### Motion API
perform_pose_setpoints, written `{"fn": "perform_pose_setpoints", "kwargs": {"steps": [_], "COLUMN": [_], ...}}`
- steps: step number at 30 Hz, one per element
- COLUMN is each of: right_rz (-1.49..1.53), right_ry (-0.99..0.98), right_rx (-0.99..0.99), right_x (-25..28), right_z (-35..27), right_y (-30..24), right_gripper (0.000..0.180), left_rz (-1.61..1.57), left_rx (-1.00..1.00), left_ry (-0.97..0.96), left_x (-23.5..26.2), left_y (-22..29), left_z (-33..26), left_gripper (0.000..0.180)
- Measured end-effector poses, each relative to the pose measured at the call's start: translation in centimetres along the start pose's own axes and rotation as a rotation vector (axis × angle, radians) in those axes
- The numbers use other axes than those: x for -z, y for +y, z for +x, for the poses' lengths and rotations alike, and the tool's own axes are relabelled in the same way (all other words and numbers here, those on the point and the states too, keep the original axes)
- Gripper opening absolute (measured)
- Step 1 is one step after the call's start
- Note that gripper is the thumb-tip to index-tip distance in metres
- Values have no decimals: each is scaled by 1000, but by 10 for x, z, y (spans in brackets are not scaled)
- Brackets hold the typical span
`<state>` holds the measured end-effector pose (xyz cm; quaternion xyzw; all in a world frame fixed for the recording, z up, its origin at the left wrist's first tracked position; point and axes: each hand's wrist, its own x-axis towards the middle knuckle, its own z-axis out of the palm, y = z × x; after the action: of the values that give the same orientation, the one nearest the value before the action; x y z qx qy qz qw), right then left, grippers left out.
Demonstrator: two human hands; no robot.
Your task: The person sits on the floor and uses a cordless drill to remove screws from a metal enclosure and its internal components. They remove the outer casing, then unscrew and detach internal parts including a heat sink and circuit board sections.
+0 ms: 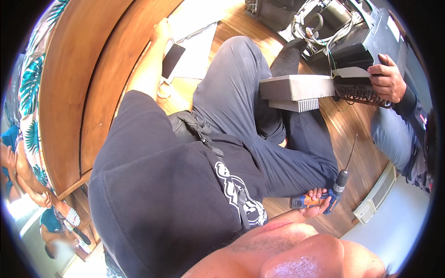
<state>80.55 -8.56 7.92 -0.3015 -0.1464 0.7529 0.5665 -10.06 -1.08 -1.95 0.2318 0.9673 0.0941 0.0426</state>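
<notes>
My right hand (316, 202), low on the right, is wrapped round the grip of a blue and orange cordless drill (337, 190). A long thin bit (353, 150) sticks out of its chuck, pointing up and away. Far out on the left, my left hand (162, 30) is curled beside the wooden furniture; bright light washes out its fingers, and what they hold, if anything, is hidden. Near that wrist, a dark phone (173, 60) rests on a pale flat sheet (197, 51). Beyond my bent legs sits a grey block (297, 88) above a finned metal part (301, 105).
At right, another person's hand (388, 79) grips a dark part beside a grey machine housing (387, 37). Tangled cables (320, 32) hang there. Curved wooden furniture (106, 60) runs along the left. A white baseboard fixture (375, 197) lines the right wall. Other people appear at lower left.
</notes>
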Motion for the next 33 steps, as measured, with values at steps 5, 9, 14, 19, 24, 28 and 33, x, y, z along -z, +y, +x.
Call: {"fn": "perform_pose_setpoints", "kwargs": {"steps": [5,9,14,19,24,28,33], "right_rz": [18,113,15,57,28,24,-21], "right_ry": [11,42,172,148,245,223,301], "right_rx": [-24,0,71,107,135,115,135], "right_x": [0,-4,-11,-14,-10,-11,-23], "right_z": [5,4,-3,3,3,4,2], "right_y": [-1,3,8,16,18,17,17], "right_gripper": [39,40,41,40,40,38,37], "left_rz": [-316,-487,-318,-340,-494,-502,-516], "left_rx": [-522,-1310,-1921,-1641,-1534,-1453,-1349], "left_ry": [24,47,379,128,137,126,54], "left_x": [77,75,63,51,36,30,30], "left_y": [71,143,198,238,256,259,267], "left_z": [-113,-263,-346,-346,-356,-359,-340], "left_gripper": [54,81,84,99,100,87,89]}}
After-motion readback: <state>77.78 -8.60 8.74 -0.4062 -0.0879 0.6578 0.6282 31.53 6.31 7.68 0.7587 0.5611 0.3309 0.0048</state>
